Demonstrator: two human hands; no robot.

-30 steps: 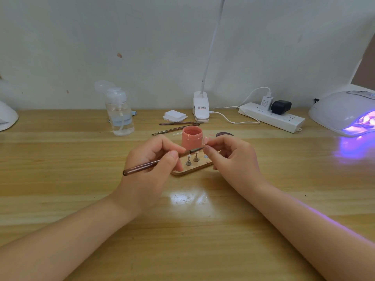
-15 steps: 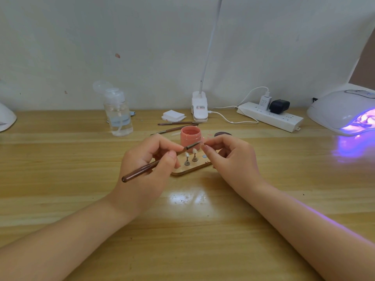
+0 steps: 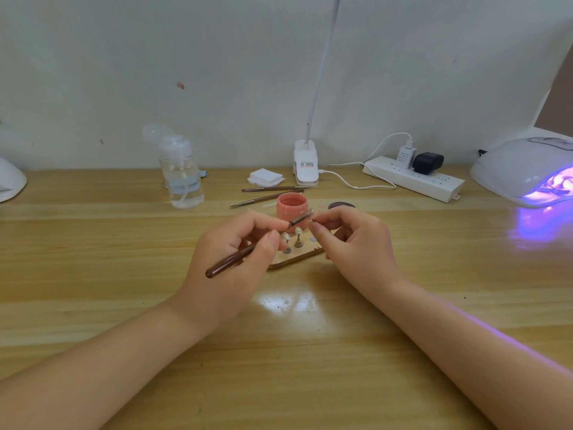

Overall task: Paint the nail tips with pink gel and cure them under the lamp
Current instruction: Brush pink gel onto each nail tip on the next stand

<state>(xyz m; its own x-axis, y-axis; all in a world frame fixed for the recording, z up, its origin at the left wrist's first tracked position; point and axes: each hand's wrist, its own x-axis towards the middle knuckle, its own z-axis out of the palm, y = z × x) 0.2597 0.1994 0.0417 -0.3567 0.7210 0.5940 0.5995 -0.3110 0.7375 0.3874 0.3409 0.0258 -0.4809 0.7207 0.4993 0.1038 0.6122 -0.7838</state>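
Note:
My left hand [image 3: 238,259] grips a brown gel brush [image 3: 229,262], its bristle end pointing right toward my right hand [image 3: 350,243]. The right thumb and forefinger pinch something small at the brush tip, likely a nail tip, too small to make out. An open pink gel jar [image 3: 291,209] stands just behind the hands. Below them lies a small wooden holder [image 3: 294,259] with two nail tips [image 3: 293,237] standing on pegs. The curing lamp [image 3: 527,172] glows purple at the far right.
A clear pump bottle [image 3: 181,175] stands back left. Two spare brushes [image 3: 269,193], white pads [image 3: 265,176], a clip lamp base [image 3: 305,164], a power strip [image 3: 415,178] and the jar's dark lid [image 3: 341,206] lie along the back. A white object [image 3: 9,181] sits far left.
The brush tip has lifted a little and come closer to my right fingers. Both hands have stayed over the holder.

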